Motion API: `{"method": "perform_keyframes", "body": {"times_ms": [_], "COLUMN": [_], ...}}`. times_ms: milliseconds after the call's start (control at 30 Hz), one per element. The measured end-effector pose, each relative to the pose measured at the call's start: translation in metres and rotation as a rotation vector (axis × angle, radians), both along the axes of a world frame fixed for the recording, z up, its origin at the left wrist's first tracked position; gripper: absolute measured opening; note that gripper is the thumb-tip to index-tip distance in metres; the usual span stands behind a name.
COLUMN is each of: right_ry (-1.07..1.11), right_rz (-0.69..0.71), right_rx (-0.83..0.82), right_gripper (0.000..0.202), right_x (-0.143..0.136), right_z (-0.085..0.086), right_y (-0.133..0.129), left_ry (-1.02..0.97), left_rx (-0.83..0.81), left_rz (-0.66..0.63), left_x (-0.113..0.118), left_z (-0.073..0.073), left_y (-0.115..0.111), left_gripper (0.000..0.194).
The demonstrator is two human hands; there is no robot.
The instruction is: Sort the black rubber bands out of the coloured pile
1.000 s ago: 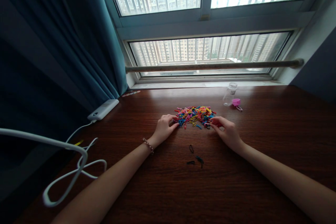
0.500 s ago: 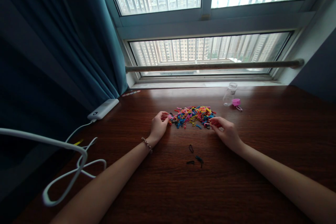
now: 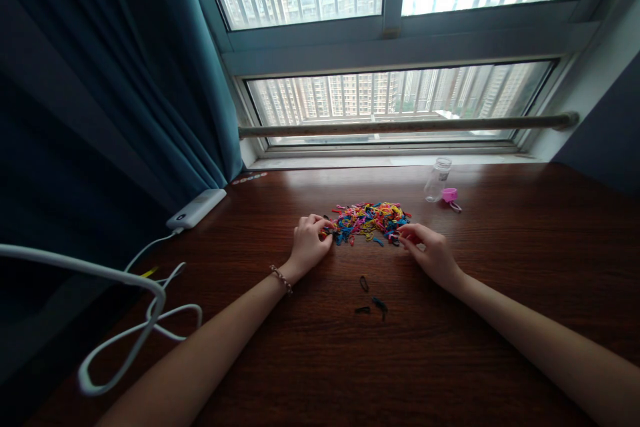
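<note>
You've got a few dark bands (image 3: pixel 379 304) loose on the table (image 3: pixel 425 360) closest to you. Past those, your left hand (image 3: pixel 309 243) and right hand (image 3: pixel 435 253) are half-curled at opposite ends of the colorful band pile (image 3: pixel 370 219); can't tell if either's pinching any. Clear bottle (image 3: pixel 436 183) and pink cap (image 3: pixel 450 195) sit farther back.

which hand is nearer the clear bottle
Right. The right hand is in front of the clear bottle, at the right edge of the colourful pile; the left hand is farther, at its left edge.
</note>
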State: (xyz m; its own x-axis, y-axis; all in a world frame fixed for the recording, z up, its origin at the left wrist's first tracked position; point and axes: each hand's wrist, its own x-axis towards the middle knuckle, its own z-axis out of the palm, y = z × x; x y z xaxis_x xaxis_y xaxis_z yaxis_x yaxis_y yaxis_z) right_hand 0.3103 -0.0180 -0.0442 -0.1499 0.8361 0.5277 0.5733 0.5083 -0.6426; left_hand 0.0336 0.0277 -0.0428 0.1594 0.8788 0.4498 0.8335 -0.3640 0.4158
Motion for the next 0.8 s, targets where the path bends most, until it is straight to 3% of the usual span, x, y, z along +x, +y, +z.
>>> {"method": "perform_keyframes", "body": {"times_ms": [167,800], "right_ry": [-0.004,0.13], "right_rz": [0.008,0.057], "right_rx": [0.007,-0.066], "right_gripper": [0.014,0.014], "right_x": [0.0,0.001], "right_z": [-0.001,-0.003], "right_y": [0.001,-0.001], "left_ry": [0.034,-0.2], "left_rx": [-0.082,0.038], "left_rz": [-0.007,-0.059], "left_x": [0.0,-0.005], "left_z": [-0.001,-0.005], "left_y": [0.001,0.008], "left_gripper": [0.004,0.02]}}
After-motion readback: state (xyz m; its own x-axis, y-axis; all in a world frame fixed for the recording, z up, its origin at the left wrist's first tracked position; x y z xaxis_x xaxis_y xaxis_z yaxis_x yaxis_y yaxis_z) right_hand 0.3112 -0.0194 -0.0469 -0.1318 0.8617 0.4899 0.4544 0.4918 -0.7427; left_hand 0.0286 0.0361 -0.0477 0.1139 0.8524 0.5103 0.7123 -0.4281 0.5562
